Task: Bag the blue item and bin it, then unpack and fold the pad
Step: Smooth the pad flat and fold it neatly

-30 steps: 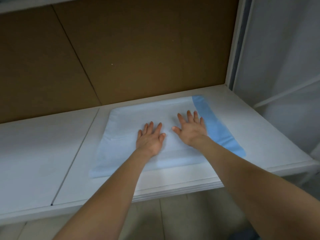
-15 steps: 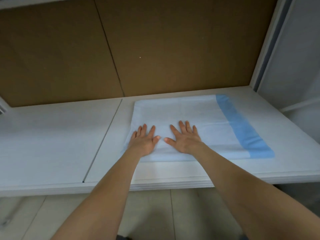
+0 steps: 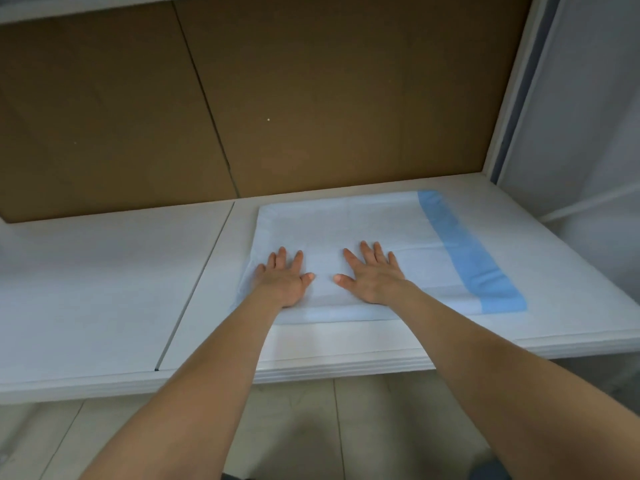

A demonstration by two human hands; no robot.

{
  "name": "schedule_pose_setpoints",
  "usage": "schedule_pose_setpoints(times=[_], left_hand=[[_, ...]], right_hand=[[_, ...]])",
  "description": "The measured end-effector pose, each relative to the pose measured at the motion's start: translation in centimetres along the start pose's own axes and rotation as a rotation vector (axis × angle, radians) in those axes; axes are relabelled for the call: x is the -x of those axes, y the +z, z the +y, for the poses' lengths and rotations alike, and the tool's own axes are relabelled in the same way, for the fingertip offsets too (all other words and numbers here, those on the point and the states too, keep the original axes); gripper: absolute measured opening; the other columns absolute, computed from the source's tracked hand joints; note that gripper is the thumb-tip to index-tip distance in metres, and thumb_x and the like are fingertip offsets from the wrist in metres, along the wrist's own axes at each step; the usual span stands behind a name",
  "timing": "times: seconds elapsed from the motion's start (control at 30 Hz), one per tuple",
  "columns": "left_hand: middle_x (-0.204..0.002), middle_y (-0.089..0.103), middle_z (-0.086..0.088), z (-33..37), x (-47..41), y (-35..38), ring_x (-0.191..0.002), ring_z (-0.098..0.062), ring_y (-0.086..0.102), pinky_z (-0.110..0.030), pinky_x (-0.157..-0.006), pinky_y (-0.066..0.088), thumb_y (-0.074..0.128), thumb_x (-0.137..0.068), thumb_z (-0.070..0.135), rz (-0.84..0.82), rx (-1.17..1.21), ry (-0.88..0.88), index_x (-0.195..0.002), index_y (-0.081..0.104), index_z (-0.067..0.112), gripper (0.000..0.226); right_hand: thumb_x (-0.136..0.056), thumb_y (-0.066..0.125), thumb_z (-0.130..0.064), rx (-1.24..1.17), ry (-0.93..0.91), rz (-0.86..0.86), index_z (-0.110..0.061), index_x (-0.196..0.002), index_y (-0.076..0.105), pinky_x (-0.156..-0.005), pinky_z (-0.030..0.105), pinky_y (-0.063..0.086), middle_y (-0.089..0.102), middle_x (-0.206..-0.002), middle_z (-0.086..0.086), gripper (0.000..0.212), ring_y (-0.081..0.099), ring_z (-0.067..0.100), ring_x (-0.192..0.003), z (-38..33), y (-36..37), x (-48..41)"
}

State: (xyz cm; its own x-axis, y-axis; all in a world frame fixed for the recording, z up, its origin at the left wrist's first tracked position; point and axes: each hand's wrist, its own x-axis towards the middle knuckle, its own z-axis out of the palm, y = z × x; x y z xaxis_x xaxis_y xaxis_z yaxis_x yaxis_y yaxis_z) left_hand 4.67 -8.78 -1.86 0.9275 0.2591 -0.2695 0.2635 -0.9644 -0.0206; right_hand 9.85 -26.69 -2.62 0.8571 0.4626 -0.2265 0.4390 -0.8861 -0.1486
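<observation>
White rectangular pad (image 3: pixel 363 223), blue-edged, lies flat under left hand (image 3: pixel 282 280) and right hand (image 3: pixel 372 277), fingers spread.

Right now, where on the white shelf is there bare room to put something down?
The shelf panel left of the seam is bare. A narrower strip lies right of the pad's blue band, toward the side wall. The middle is taken: the pad lies there under the left hand and right hand.

I found nothing to read: the pad (image 3: pixel 346 230) at my one o'clock carried no print, and the shelf (image 3: pixel 104 289) and brown back panel (image 3: pixel 311 98) bore no labels.
</observation>
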Motion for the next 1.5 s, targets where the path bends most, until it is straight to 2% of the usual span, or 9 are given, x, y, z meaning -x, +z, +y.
schedule_pose_setpoints(times=[0.1,0.2,0.37,0.57,0.77,1.0,1.23,1.4,1.5], left_hand=[[-0.16,-0.013,-0.004,3.2,0.2,-0.3,-0.149,-0.023,-0.008,-0.042,-0.121,0.004,0.016,-0.1,0.05,0.101,0.041,0.083,-0.153,-0.004,0.028,0.06],[-0.161,-0.011,-0.002,7.4,0.6,-0.2,-0.149,-0.021,-0.007,-0.04,-0.121,0.005,0.018,-0.101,0.048,0.084,0.132,0.151,-0.152,-0.002,0.03,0.059],[-0.161,-0.012,-0.001,14.3,0.9,-0.4,-0.149,-0.021,-0.008,-0.04,-0.121,0.004,0.019,-0.101,0.048,0.061,0.126,0.267,-0.152,-0.003,0.031,0.058],[-0.161,-0.011,-0.002,18.0,-0.3,-0.5,-0.149,-0.022,-0.007,-0.042,-0.12,0.003,0.016,-0.102,0.045,0.06,0.084,0.31,-0.152,-0.002,0.033,0.055],[-0.16,-0.013,0.0,18.3,-1.0,0.8,-0.149,-0.02,-0.009,-0.043,-0.12,-0.003,0.011,-0.102,0.043,0.003,0.038,0.307,-0.152,-0.003,0.034,0.053],[-0.161,-0.005,-0.002,16.9,1.2,-0.3,-0.149,-0.018,-0.002,-0.039,-0.12,0.005,0.018,-0.102,0.044,0.025,0.17,0.331,-0.153,0.005,0.03,0.054],[-0.161,-0.001,0.005,12.6,4.6,0.8,-0.149,-0.015,-0.001,-0.04,-0.121,0.005,0.013,-0.096,0.061,0.007,0.121,0.352,-0.151,0.006,0.037,0.061],[-0.16,0.012,0.006,11.4,6.4,1.4,-0.148,-0.012,0.012,-0.035,-0.12,0.013,0.021,-0.1,0.051,0.134,0.13,0.4,-0.151,0.016,0.032,0.055],[-0.158,0.021,0.009,11.2,7.1,1.7,-0.146,-0.01,0.018,-0.029,-0.118,0.016,0.023,-0.102,0.045,0.151,0.144,0.412,-0.149,0.028,0.029,0.05]], right_hand=[[-0.096,0.019,-0.061,0.002,0.059,0.066,-0.029,-0.154,-0.004,-0.119,0.048,-0.003,-0.015,-0.16,0.005,0.069,-0.016,0.029,-0.147,2.7,-0.6,1.2],[-0.098,0.019,-0.058,0.003,0.11,0.081,-0.028,-0.154,-0.004,-0.12,0.047,-0.002,-0.014,-0.161,0.005,0.067,-0.015,0.029,-0.147,5.5,-0.9,2.6],[-0.097,0.019,-0.06,-0.007,0.214,0.08,-0.029,-0.153,-0.006,-0.119,0.048,-0.001,-0.015,-0.16,0.006,0.069,-0.014,0.03,-0.147,9.9,-1.3,4.3],[-0.1,0.021,-0.052,0.01,0.22,0.076,-0.03,-0.153,-0.006,-0.119,0.045,-0.003,-0.016,-0.16,0.006,0.063,-0.015,0.031,-0.147,11.9,-1.6,3.3],[-0.101,0.015,-0.049,-0.023,0.209,0.015,-0.031,-0.153,-0.001,-0.119,0.04,-0.004,-0.014,-0.16,0.007,0.057,-0.012,0.028,-0.148,12.7,-0.5,3.1],[-0.102,0.019,-0.048,-0.009,0.194,0.122,-0.029,-0.154,0.005,-0.12,0.042,-0.001,-0.007,-0.162,0.003,0.057,-0.011,0.025,-0.148,11.3,-1.8,4.9],[-0.099,0.021,-0.056,-0.152,0.041,0.021,-0.028,-0.154,0.007,-0.121,0.039,0.004,-0.001,-0.162,-0.001,0.063,-0.005,0.021,-0.149,9.6,-0.9,8.3],[-0.104,0.022,-0.035,-0.118,-0.068,0.1,-0.02,-0.153,0.016,-0.12,0.039,0.009,0.01,-0.161,0.001,0.053,0.003,0.021,-0.149,6.7,-0.5,9.2],[-0.104,0.018,-0.032,-0.047,-0.078,0.083,-0.016,-0.15,0.026,-0.118,0.038,0.016,0.016,-0.16,0.001,0.05,0.011,0.021,-0.148,6.0,0.4,9.3]])
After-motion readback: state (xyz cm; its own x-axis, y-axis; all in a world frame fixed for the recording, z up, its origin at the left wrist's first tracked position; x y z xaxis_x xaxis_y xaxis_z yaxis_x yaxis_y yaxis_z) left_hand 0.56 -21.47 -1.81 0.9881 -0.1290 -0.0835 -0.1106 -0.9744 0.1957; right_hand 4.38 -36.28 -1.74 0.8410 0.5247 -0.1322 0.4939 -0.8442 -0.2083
